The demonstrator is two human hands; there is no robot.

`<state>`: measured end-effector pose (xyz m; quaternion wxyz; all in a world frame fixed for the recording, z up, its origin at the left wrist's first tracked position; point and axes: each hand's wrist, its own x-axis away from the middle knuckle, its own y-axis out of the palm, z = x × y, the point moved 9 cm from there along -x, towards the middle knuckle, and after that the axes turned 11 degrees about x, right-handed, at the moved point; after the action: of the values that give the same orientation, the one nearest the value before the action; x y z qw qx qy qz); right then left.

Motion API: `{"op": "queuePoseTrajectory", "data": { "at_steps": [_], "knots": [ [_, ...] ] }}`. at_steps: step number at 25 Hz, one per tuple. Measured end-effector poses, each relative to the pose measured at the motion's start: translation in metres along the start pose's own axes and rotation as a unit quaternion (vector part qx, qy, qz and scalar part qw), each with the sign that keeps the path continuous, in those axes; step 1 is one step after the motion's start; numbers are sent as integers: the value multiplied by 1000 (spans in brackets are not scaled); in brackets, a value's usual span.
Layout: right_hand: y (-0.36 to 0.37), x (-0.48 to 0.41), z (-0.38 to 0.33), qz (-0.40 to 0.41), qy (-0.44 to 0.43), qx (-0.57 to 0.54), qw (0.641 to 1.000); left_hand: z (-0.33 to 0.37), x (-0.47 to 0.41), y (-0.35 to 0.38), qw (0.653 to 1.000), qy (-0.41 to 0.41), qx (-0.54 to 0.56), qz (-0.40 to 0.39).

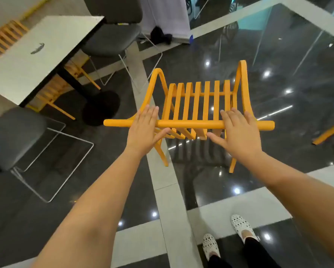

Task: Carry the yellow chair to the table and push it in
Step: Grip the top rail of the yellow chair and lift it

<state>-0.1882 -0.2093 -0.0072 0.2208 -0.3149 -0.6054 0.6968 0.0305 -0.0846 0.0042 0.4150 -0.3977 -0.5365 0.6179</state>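
Nearest, white perforated shoes (239,227) stood on glossy dark floor tiles (278,151) crossed by pale grey bands. Both bare forearms reached forward. The left hand (143,130) and right hand (237,134) lay flat over the round top rail of the yellow chair (197,105), fingers extended, thumbs spread beneath, not yet curled around it. The slatted chair stood on the floor, well apart from the white rectangular table (27,60) at far left, flanked by grey padded wire-frame chairs (108,39).
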Motion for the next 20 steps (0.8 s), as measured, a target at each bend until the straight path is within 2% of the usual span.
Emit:
{"op": "queuePoseTrajectory", "data": {
  "at_steps": [3, 8, 20],
  "knots": [
    [-6, -4, 1, 94, 19, 31, 995, -11, -9, 6, 998, 33, 19, 42],
    [-7, -5, -1, 169, 47, 49, 983, -26, -13, -4, 989, 70, 4, 127],
    [-7, -6, -1, 279, 12, 118, 953, -35, -25, 1, 995, 49, 0, 83]
  ]
}}
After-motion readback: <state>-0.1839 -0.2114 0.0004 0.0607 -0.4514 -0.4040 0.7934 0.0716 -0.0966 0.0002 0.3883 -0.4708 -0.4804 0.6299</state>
